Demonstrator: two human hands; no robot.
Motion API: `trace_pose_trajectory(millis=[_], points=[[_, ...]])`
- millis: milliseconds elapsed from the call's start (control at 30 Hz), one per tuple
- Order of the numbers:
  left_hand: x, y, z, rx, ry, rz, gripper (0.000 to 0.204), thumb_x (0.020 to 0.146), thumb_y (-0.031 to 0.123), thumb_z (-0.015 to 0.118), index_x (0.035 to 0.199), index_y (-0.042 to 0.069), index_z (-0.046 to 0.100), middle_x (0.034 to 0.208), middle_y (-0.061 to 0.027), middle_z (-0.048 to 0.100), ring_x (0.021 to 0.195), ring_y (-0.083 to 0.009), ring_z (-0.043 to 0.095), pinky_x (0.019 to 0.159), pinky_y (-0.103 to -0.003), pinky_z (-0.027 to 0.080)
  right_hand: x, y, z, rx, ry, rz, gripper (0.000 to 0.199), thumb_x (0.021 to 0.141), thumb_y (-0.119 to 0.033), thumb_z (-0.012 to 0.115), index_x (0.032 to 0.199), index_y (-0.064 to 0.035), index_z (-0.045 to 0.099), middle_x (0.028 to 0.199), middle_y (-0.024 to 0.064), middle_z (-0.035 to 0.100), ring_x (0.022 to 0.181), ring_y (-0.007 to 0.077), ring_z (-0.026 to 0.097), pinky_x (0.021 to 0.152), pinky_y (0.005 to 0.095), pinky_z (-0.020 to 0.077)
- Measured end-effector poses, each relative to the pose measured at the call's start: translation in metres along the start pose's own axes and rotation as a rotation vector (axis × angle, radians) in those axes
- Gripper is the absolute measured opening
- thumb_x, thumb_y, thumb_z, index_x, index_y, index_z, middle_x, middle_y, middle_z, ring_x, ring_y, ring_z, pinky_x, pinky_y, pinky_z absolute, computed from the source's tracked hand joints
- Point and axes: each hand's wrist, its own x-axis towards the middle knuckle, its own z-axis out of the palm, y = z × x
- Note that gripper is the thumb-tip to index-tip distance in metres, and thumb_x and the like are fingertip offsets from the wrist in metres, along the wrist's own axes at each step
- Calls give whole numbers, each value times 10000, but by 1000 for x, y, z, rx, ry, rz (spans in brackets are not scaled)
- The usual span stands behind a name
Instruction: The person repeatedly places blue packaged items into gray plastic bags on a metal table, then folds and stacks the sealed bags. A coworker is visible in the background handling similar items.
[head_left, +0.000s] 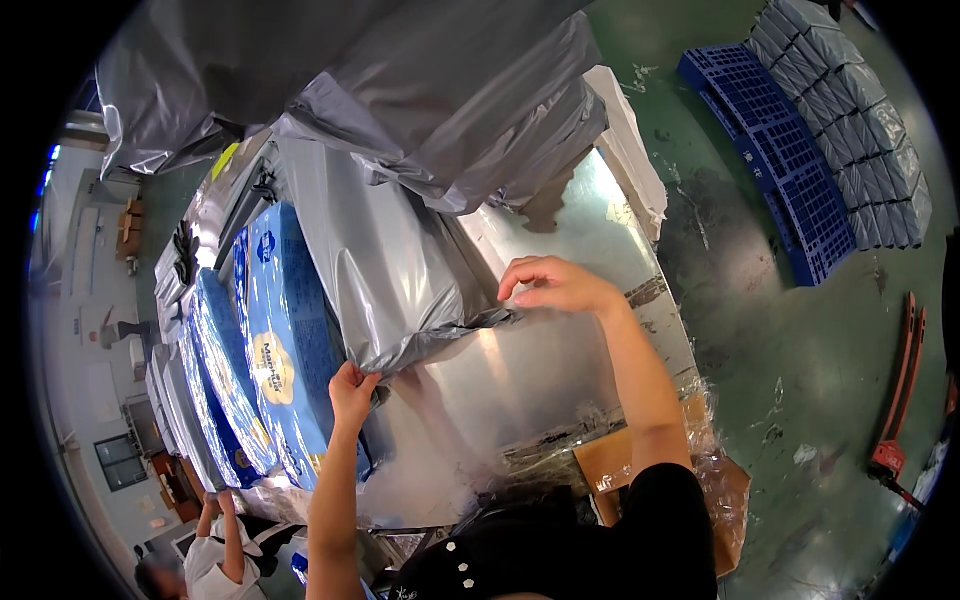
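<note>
A grey plastic bag [375,255] lies across the metal table [530,375] in front of me, bulging over something inside that I cannot make out. My left hand [352,392] pinches the left corner of its near edge. At the right end of that edge my right hand [555,284] is raised with its fingers curled; thumb and forefinger come close together by the bag's rim, and whether plastic is between them is hard to see. Left of the bag stand several blue printed plastic packs [283,330], the nearest one beside my left hand.
Large grey plastic sheeting [400,80] hangs over the far side of the table. Cardboard [605,460] lies at its near right corner. On the green floor are a blue pallet [775,165], stacked grey parcels [850,120] and a red pallet jack [890,450]. Another person [215,555] works at lower left.
</note>
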Motion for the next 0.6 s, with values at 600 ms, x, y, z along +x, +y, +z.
trace_pose_trajectory(millis=[600], points=[[-7,21,-5,137,-76,-7,146,769,19,705,857,-57,616,753,-31,651,680,-67,563,618,-235,456,19,0,30,-340,472,-225,66,891,-67,563,874,-25,514,893,83,537,812,214,545,742,326,447]])
